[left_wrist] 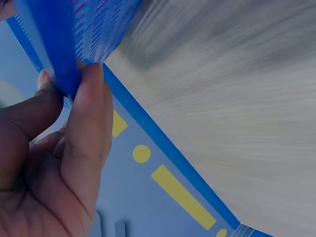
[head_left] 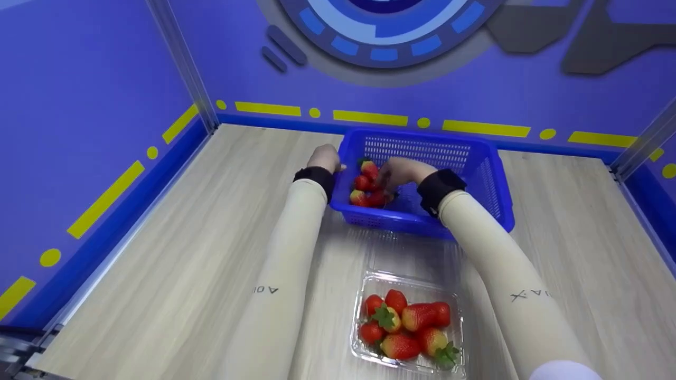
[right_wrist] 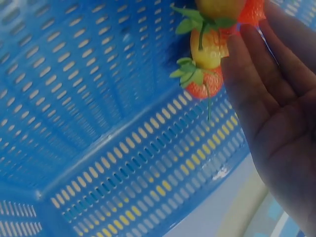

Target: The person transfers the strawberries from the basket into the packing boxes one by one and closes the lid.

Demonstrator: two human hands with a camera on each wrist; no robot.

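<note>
A blue plastic basket (head_left: 422, 225) with slotted walls stands near the back of the table. My left hand (head_left: 324, 157) pinches its left rim between thumb and fingers; the left wrist view shows the rim (left_wrist: 57, 54) up close. Inside the basket, my right hand (head_left: 404, 173) reaches down to several strawberries (head_left: 360, 198) grouped at the left end. In the right wrist view its fingers (right_wrist: 249, 81) look nearly straight and lie against the strawberries (right_wrist: 205, 84), which have green leaves. The thumb's place is not clear there.
Nearer the front, a clear plastic box (head_left: 388, 275) holds several strawberries (head_left: 400, 345). Its transparent lid (head_left: 412, 253) lies folded back toward the basket. Blue printed panels (head_left: 105, 95) wall the wooden table (head_left: 222, 221) at the back and sides.
</note>
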